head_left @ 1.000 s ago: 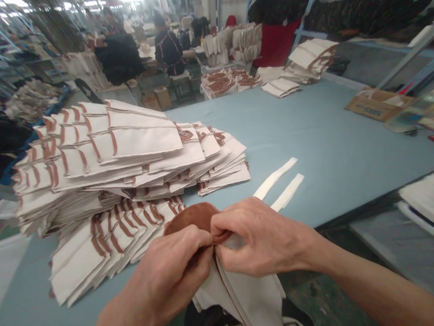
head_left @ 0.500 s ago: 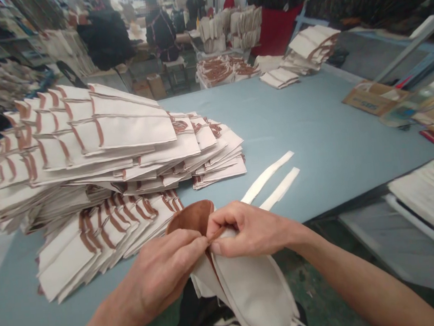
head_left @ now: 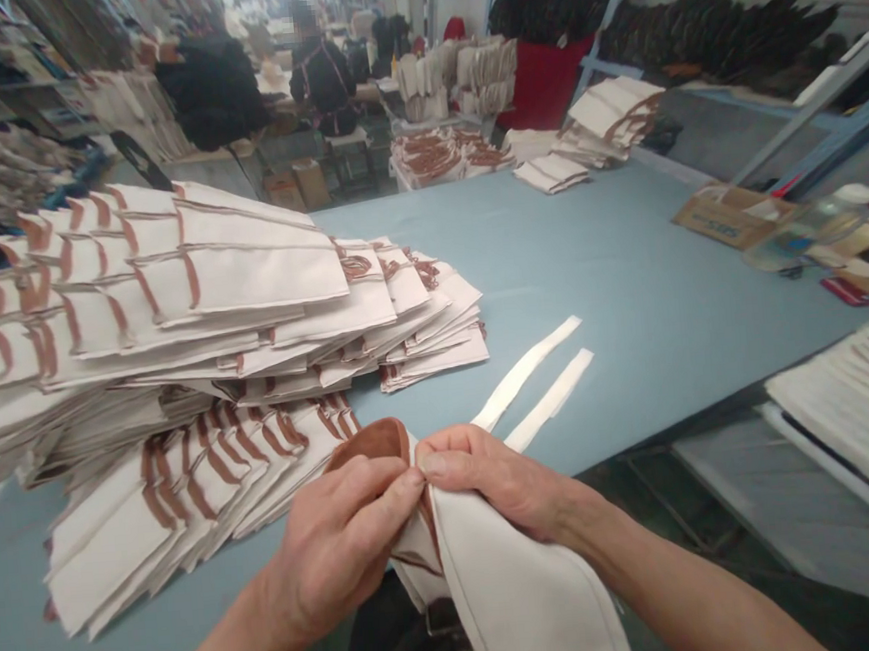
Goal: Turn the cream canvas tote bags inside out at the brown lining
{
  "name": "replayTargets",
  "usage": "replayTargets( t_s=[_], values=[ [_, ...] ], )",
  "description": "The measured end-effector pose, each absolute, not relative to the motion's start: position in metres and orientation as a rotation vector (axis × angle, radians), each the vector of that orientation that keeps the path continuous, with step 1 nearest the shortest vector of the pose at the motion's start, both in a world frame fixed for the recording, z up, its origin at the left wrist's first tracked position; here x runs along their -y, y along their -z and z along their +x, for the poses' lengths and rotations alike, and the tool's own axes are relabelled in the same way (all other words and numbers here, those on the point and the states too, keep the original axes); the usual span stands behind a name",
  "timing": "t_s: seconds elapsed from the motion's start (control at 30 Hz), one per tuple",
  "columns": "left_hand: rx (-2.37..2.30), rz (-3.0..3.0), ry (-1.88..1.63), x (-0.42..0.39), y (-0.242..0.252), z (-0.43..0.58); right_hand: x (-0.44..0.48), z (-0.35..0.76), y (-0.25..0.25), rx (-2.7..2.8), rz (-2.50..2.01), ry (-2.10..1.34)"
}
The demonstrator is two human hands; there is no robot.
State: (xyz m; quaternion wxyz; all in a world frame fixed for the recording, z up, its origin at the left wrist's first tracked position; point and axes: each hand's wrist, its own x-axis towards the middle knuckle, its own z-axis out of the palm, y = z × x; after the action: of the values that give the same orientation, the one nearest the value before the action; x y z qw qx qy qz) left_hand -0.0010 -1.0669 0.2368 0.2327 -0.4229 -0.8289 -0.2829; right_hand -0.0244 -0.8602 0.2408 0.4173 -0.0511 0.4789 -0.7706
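Observation:
Between my hands is a white sewn fabric piece with a brown lining, held over my lap at the table's front edge. My left hand pinches its edge beside the brown lining. Thumb to thumb with it, my right hand grips the same edge from the other side. The fingertips hide the spot where they meet. Two pale strips lie on the table just beyond my right hand. Overlapping white pieces with brown edges lie to the left of my left hand.
A tall heap of similar white pieces covers the table's left side. More folded pieces lie at the far end of the blue-grey table. A cardboard box stands at the right edge. A person sits in the background.
My right hand has turned, its thumb now on top of the edge. The white piece's flap has swung lower and spread wider toward me. The view has shifted slightly.

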Motion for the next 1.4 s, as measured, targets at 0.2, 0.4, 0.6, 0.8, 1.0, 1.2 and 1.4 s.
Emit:
replayTargets(
  t_s=[0.2, 0.4, 0.6, 0.8, 1.0, 1.2, 1.4],
  values=[
    [2.362, -1.099, 0.965, 1.059, -0.257, 0.001, 0.846, -0.034, -0.260, -1.457, -0.428, 1.875],
    [2.563, -1.092, 1.152, 1.060, -0.278, 0.004, 0.840, -0.032, -0.276, -2.011, -0.857, 1.648],
    [2.634, -1.259, 1.080, 1.065, -0.276, -0.001, 0.844, -0.030, -0.267, -2.262, -1.053, 1.657],
    [2.739, -1.295, 0.854, 1.069, -0.282, 0.000, 0.839, -0.030, -0.273, -2.339, -1.197, 1.567],
    [2.737, -1.265, 0.927, 1.067, -0.281, -0.001, 0.834, -0.032, -0.280, -2.361, -1.198, 1.436],
    [2.769, -0.951, 1.376, 1.061, -0.271, 0.009, 0.848, -0.024, -0.275, -2.577, -1.349, 1.488],
    [2.591, -0.573, 2.174, 1.054, -0.264, 0.008, 0.866, -0.020, -0.276, -2.797, -1.520, 1.533]
  ],
)
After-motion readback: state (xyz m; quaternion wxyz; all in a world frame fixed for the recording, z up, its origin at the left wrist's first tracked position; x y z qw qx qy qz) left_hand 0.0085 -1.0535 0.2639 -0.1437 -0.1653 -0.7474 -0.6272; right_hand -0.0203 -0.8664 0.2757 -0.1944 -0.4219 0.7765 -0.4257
